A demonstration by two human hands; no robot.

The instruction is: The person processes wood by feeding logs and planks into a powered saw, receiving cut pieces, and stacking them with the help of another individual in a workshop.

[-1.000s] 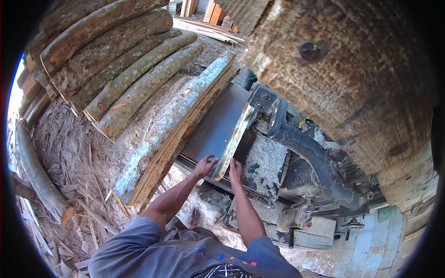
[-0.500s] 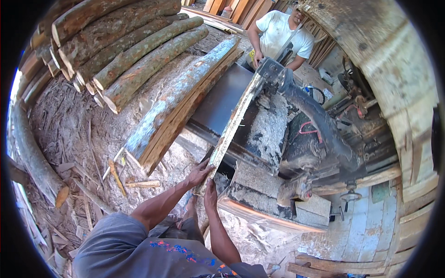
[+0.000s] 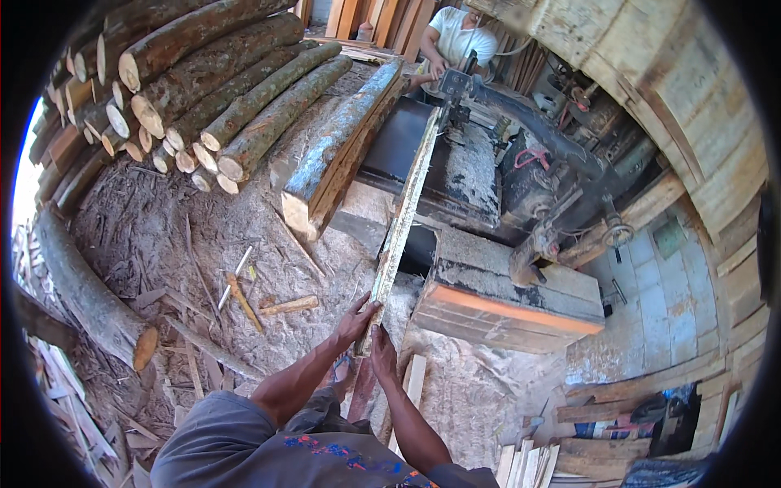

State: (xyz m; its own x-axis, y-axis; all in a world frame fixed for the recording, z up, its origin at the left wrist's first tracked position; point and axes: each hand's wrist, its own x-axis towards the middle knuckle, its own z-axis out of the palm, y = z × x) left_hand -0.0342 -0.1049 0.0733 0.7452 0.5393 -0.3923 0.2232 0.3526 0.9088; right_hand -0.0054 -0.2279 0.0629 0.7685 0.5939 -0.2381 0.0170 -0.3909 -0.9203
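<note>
A long, narrow strip of sawn wood (image 3: 409,205) with rough edges slants from the saw's guide head down to my hands. My left hand (image 3: 355,320) grips its left edge near the close end, fingers wrapped over it. Lower down, my right hand (image 3: 384,356) is closed on the right edge. The strip rests across the dark metal table (image 3: 399,150) of the sawing machine, and its near part overhangs the front edge. A dusty machine arm (image 3: 533,120) reaches over from the right. The saw blade itself I cannot make out.
At the far side stands a co-worker in a white shirt (image 3: 462,34). A squared log (image 3: 346,142) lies left of the machine, beside stacked logs (image 3: 220,89). A sawdust-covered block with an orange edge (image 3: 512,309) juts out on the right. Scraps (image 3: 244,302) litter the ground.
The wood strip and both my hands have come back toward me, farther from the machine table's front edge. The view has also shifted, showing more ground on the right.
</note>
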